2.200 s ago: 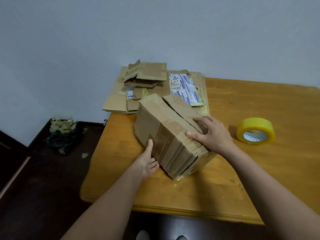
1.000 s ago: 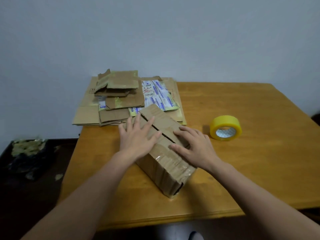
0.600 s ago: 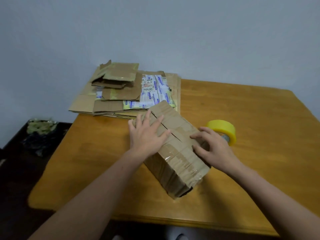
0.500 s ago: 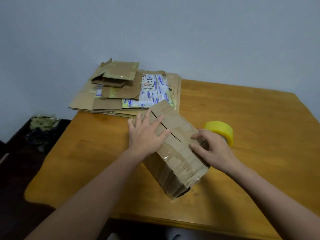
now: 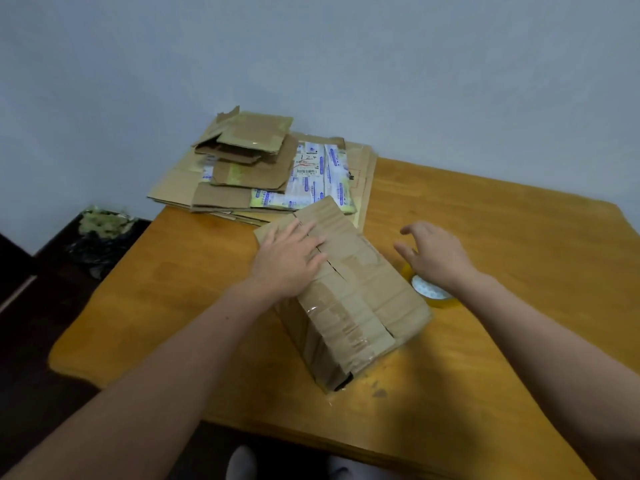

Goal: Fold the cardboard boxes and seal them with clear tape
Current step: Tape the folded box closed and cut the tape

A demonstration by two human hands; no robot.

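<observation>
A folded brown cardboard box (image 5: 360, 306) lies on the wooden table (image 5: 502, 341), its top flaps meeting in a seam and old tape across its near end. My left hand (image 5: 289, 259) presses flat on the left top flap with straight fingers. My right hand (image 5: 434, 254) hovers off the box, fingers spread and loosely bent, just above the yellow roll of clear tape (image 5: 431, 292), which it partly hides. It holds nothing.
A stack of flattened cardboard pieces (image 5: 263, 171) with printed labels lies at the table's far left corner against the wall. A dark bag of scraps (image 5: 100, 233) sits on the floor to the left. My feet show below the near table edge.
My right hand has lifted off the box's right flap and moved right, over the tape roll. The left hand stays pressed on the box.
</observation>
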